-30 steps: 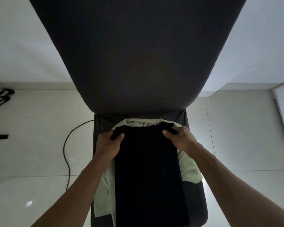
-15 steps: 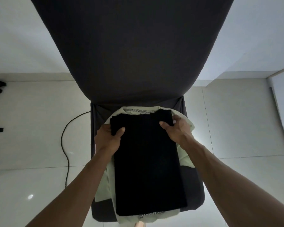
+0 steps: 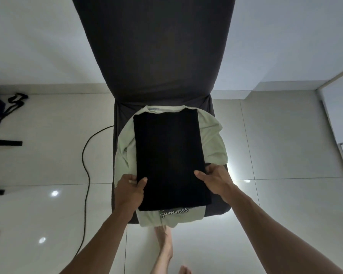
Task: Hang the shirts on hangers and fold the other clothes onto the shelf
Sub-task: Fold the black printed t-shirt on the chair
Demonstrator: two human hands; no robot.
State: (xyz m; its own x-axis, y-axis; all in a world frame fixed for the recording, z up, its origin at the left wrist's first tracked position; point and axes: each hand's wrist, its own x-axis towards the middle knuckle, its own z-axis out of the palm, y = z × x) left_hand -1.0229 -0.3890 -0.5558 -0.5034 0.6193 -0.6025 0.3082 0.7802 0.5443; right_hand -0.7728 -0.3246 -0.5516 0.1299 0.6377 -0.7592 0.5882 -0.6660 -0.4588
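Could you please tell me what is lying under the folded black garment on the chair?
A pale green shirt with "Summer" lettering lies under the folded black garment; its middle is covered.

- Folded garment (image 3: 169, 159): plain black.
- Shirt (image 3: 212, 135) under it: pale green, white script lettering with dark outline.
- Chair (image 3: 154, 46): dark charcoal grey cover.
- Floor (image 3: 275, 145): glossy white tiles.
- Cable (image 3: 86, 165): black.
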